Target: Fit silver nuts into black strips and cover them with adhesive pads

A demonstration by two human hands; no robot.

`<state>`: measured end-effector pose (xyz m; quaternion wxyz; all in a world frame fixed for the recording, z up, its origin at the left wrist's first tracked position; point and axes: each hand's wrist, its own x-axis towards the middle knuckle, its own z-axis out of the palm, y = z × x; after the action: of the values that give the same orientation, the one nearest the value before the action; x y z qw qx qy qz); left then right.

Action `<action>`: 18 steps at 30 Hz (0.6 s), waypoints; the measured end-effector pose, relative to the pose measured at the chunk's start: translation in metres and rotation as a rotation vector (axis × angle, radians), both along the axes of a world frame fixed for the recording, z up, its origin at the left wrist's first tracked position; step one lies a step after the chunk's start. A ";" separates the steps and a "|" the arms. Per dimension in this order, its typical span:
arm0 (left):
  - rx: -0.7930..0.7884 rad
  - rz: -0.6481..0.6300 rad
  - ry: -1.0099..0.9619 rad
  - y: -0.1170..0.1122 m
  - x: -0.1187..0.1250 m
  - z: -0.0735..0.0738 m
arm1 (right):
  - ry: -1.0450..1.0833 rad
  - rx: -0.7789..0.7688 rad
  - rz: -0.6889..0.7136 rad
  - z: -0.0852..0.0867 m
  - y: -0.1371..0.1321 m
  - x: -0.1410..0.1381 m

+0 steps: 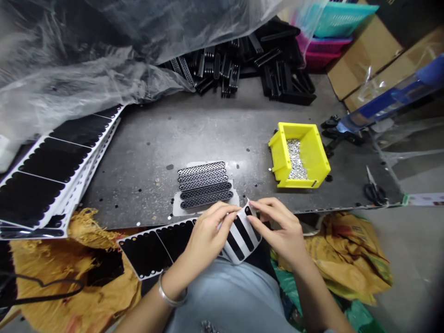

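Over my lap, a white-backed sheet of black adhesive strips (pixel 240 238) is bent up between my two hands. My left hand (pixel 211 230) pinches its upper left edge between thumb and fingers. At the upper right corner, my right hand (pixel 281 226) has thumb and forefinger closed on the sheet by the end of one black strip. Whether that strip is lifted from the backing I cannot tell. A longer black sheet (pixel 147 252) with scalloped edges lies under my left forearm. Just beyond my hands, several patterned black bars (pixel 205 185) lie side by side on the table.
A yellow bin (pixel 321 159) holds small silvery pieces (pixel 296 162). Scissors (pixel 373 190) lie at the table's right end. Black plastic parts (pixel 222 69) are heaped at the back, near plastic sheeting (pixel 97 78). Stacked black sheets (pixel 52 157) lie left; yellow sacks (pixel 350 254) sit below.
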<state>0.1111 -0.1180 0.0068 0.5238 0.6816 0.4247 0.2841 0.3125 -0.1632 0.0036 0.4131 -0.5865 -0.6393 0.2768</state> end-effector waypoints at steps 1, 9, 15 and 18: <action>0.002 -0.038 0.008 -0.001 -0.001 0.000 | -0.004 0.004 0.006 -0.001 0.000 0.000; 0.063 -0.112 0.002 -0.009 -0.003 -0.006 | 0.003 0.058 0.097 -0.006 -0.004 0.001; 0.085 -0.077 0.012 -0.014 0.005 -0.015 | -0.032 0.020 0.138 -0.008 -0.007 0.008; 0.119 -0.024 0.026 -0.013 0.002 -0.020 | 0.008 -0.001 0.141 -0.003 -0.008 0.017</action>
<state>0.1133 -0.1308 -0.0132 0.4801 0.7201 0.4057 0.2939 0.3299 -0.1711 0.0004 0.3947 -0.5391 -0.6773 0.3080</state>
